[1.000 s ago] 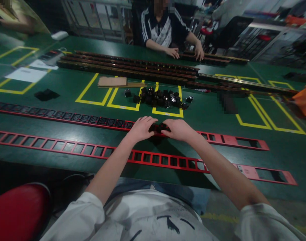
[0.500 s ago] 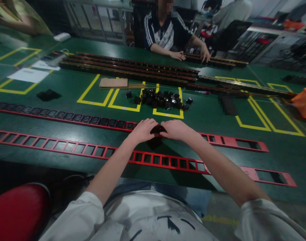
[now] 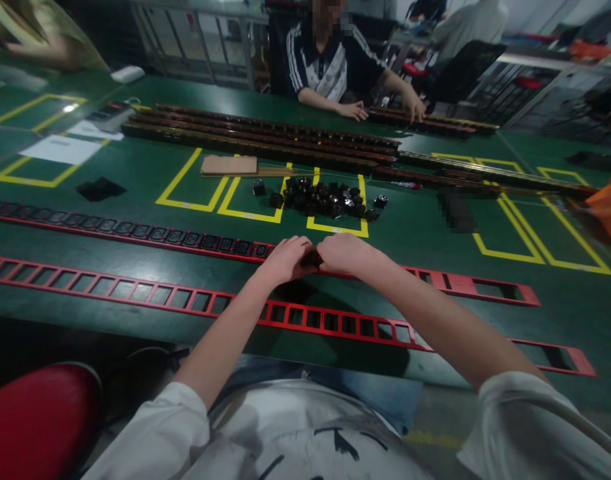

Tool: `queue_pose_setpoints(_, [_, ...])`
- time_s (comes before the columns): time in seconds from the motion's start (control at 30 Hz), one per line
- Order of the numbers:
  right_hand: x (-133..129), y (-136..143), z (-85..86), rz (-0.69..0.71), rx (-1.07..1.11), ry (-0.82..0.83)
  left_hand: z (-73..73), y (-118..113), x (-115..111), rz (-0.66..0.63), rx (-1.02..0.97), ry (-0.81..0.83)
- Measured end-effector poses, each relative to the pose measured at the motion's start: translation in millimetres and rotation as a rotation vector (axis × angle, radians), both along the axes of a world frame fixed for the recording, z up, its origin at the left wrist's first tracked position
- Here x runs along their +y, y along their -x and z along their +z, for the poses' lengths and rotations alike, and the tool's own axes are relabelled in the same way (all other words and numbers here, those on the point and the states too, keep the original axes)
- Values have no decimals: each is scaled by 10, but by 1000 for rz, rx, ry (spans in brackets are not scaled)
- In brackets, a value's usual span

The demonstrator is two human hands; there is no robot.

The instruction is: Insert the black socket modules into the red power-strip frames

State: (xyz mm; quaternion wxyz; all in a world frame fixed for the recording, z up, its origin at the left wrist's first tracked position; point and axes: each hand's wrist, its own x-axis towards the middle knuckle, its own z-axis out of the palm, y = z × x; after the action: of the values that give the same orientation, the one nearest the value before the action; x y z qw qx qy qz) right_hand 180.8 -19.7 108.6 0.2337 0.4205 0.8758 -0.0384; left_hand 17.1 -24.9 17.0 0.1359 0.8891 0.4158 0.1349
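Note:
My left hand [image 3: 289, 259] and my right hand [image 3: 344, 253] meet over the far red slotted strip [image 3: 458, 283]. Both have their fingers closed on a small black socket module [image 3: 313, 259], mostly hidden between them. To the left of my hands, a row of black socket modules [image 3: 191, 239] fills the strip's openings. Right of my hands, the visible openings hold nothing. Nearer to me lies a second red slotted strip [image 3: 185, 299], its openings bare, passing under my forearms. Beyond my hands is a pile of loose black modules [image 3: 320, 198].
Long dark rails [image 3: 265, 137] lie across the table behind the pile, with a cardboard piece [image 3: 229, 165] in front. A co-worker's hands [image 3: 355, 111] rest at another rail. Black sheet-like scraps [image 3: 100, 189], papers [image 3: 60, 149] and an orange bag [image 3: 608, 207] lie around. A red stool [image 3: 40, 420] stands lower left.
My right hand has turned slightly and come closer to my left hand, covering more of the black module. The view has shifted a little.

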Motion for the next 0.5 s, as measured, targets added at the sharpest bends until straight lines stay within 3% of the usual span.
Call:
queue_pose_setpoints(0.17, [-25,8,-73,-12,44,-31,24,-3,-20,29,-14,19])
queue_pose_setpoints(0.5, [-51,-356,-260,-92,215,-38,49,-58,-48,13,13,22])
